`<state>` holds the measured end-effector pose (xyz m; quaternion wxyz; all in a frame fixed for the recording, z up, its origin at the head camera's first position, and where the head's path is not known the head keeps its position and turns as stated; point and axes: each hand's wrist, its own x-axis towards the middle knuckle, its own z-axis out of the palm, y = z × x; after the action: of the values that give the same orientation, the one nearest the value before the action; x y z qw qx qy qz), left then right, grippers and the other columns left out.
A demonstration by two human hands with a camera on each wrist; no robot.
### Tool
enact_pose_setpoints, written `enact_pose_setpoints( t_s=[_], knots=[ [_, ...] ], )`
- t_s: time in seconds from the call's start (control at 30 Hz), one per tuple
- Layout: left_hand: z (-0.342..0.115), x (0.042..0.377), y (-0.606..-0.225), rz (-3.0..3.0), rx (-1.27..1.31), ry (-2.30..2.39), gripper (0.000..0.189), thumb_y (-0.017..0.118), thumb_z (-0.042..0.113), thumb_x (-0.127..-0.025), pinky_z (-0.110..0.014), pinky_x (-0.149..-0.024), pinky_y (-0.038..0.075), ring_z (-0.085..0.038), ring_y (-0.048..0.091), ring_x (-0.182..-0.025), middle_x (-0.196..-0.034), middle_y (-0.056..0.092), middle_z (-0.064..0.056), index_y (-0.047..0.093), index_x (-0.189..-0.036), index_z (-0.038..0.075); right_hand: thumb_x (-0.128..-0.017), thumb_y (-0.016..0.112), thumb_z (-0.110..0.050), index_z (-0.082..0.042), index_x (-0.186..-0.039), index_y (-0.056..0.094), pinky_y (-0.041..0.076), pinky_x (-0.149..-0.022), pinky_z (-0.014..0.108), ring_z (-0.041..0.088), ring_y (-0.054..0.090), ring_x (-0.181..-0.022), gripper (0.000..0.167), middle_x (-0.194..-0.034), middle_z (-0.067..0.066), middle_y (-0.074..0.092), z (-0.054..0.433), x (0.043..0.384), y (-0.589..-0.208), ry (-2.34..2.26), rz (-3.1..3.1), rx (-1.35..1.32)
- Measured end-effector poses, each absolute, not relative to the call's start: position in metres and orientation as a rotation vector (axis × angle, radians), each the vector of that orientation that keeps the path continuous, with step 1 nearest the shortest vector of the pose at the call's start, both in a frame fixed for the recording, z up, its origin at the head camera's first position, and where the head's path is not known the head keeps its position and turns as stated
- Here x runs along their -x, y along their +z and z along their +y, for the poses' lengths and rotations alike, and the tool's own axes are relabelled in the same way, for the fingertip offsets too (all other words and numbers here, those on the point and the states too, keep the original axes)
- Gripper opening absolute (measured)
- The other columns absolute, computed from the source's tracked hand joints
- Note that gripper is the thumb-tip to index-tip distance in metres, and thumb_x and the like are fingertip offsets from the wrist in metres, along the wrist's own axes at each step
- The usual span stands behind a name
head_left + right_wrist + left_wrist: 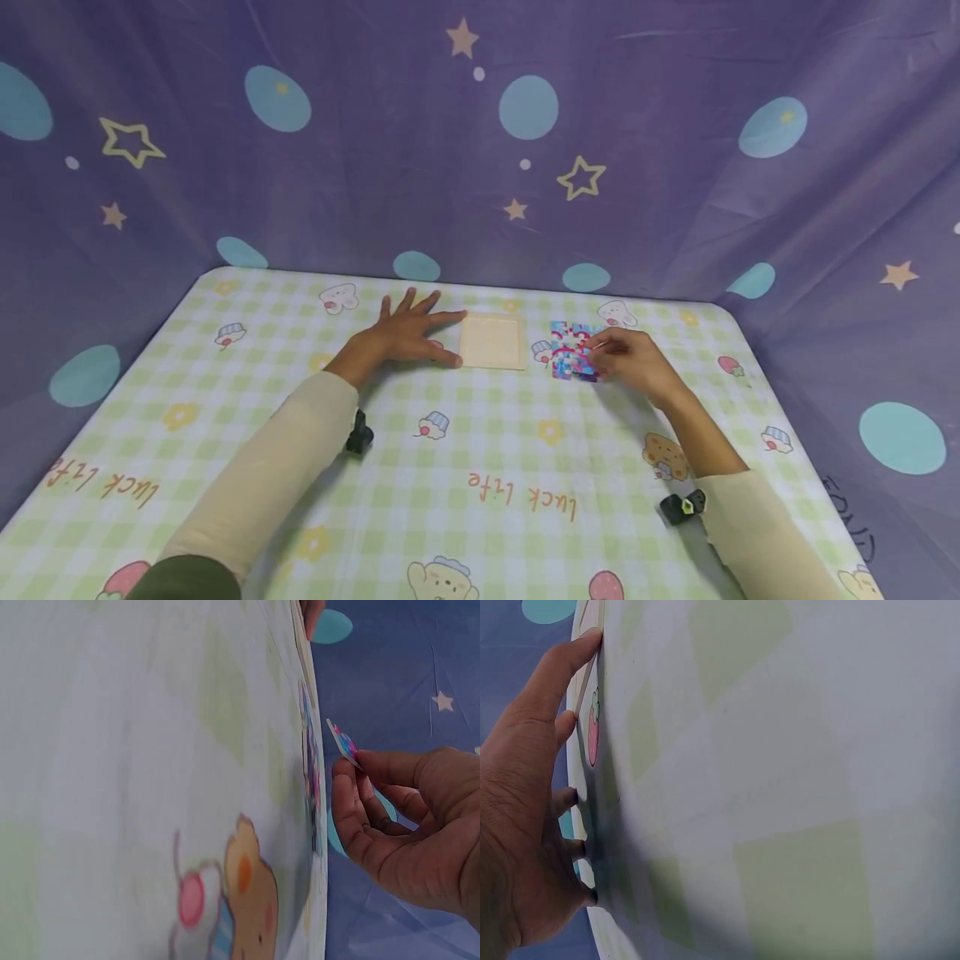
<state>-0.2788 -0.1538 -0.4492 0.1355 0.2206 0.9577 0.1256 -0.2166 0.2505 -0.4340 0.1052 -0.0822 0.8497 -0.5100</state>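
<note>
A square, pale wooden puzzle tray (pixel 491 342) lies bare on the table in the head view. My left hand (pixel 408 333) is spread wide at its left side, thumb and index fingertip touching the tray's two left corners. To the right of the tray, colourful jigsaw pieces (pixel 558 350) lie close together in a blue, pink and red patch. Above that patch my right hand (pixel 630 362) pinches one puzzle piece (pixel 343 742) between thumb and fingers, raised off the table in the right wrist view. My right fingers hide part of the patch in the head view.
A green-and-white checked cloth (pixel 495 450) with printed cakes, fruit and lettering covers the table. Behind the table's far edge hangs a purple curtain (pixel 420 167) with stars and blue spots. Dark wrist cameras sit under both forearms.
</note>
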Motion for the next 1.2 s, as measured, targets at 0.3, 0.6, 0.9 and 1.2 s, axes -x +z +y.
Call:
enact_pose_setpoints(
  t_s=[0.3, 0.6, 0.9, 1.2],
  knots=[
    [-0.155, 0.278, -0.449, 2.773, -0.631, 0.379, 0.094, 0.055, 0.089, -0.070, -0.071, -0.108, -0.012, -0.042, -0.013, -0.148, -0.167, 0.000, -0.002, 0.025, -0.152, 0.054, -0.099, 0.062, -0.012, 0.001, -0.122, 0.064, 0.057, -0.077, 0.047, 0.037, 0.067, -0.094, 0.027, -0.108, 0.021, 0.069, 0.268, 0.215, -0.430, -1.443, 2.516, 0.214],
    [-0.155, 0.279, -0.447, 2.756, -0.630, 0.387, 0.095, 0.058, 0.087, -0.071, -0.073, -0.106, -0.012, -0.043, -0.013, -0.147, -0.167, 0.000, -0.004, 0.025, -0.153, 0.052, -0.097, 0.066, -0.014, 0.002, -0.120, 0.065, 0.057, -0.076, 0.044, 0.038, 0.066, -0.089, 0.028, -0.103, 0.024, 0.068, 0.283, 0.213, -0.429, -1.410, 2.496, 0.179],
    [-0.153, 0.279, -0.444, 2.745, -0.620, 0.384, 0.096, 0.059, 0.086, -0.070, -0.073, -0.106, -0.013, -0.043, -0.013, -0.148, -0.167, 0.000, -0.004, 0.026, -0.153, 0.050, -0.095, 0.068, -0.012, 0.003, -0.119, 0.066, 0.058, -0.073, 0.039, 0.033, 0.066, -0.083, 0.028, -0.099, 0.024, 0.067, 0.294, 0.213, -0.434, -1.391, 2.471, 0.122],
    [-0.153, 0.279, -0.443, 2.751, -0.621, 0.378, 0.096, 0.061, 0.084, -0.071, -0.073, -0.107, -0.011, -0.044, -0.010, -0.148, -0.167, 0.001, -0.004, 0.027, -0.154, 0.049, -0.095, 0.067, -0.010, 0.003, -0.119, 0.066, 0.052, -0.062, 0.034, 0.026, 0.061, -0.071, 0.027, -0.099, 0.023, 0.068, 0.295, 0.215, -0.439, -1.356, 2.484, 0.123]
  ],
)
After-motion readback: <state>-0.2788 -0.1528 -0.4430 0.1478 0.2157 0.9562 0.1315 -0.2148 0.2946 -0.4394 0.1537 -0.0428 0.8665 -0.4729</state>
